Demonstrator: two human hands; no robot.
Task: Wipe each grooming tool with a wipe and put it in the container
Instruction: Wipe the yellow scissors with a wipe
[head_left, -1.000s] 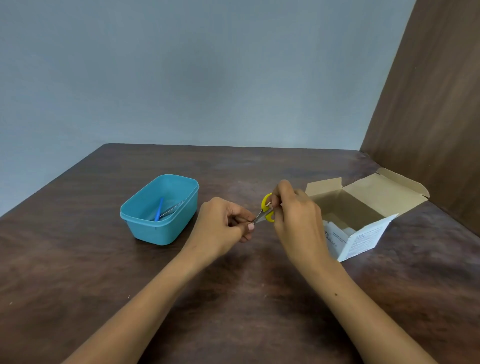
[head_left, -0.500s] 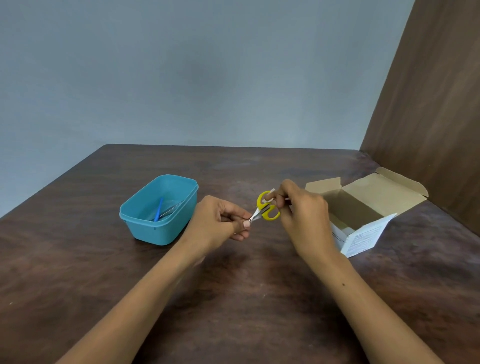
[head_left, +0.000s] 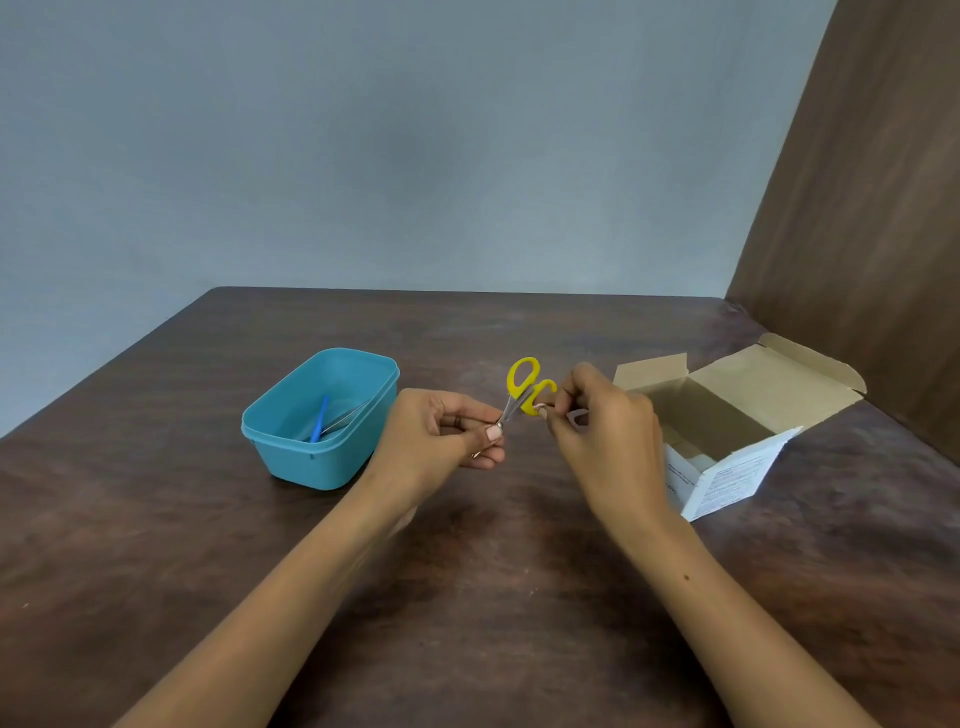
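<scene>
Small scissors with yellow handles (head_left: 524, 384) hang above the table's middle, handles up. My left hand (head_left: 441, 441) pinches the metal blade tips between thumb and fingers. My right hand (head_left: 602, 431) is just right of the handles, its fingers closed on a small pale wipe (head_left: 575, 417) that touches the lower yellow loop. The teal container (head_left: 280, 447) stands to the left of my left hand; inside it lie a blue-handled tool (head_left: 320, 419) and a thin metal tool (head_left: 349, 415).
An open cardboard box (head_left: 727, 467) with its flaps spread stands at the right, close behind my right hand, with white packets inside. A brown panel (head_left: 872, 234) rises along the table's right side. The dark wooden table (head_left: 467, 597) stretches toward me.
The scissors have tipped more upright and their yellow handles now show fully. My right hand has slid right, off the handles, keeping the wipe. My left hand still pinches the blades.
</scene>
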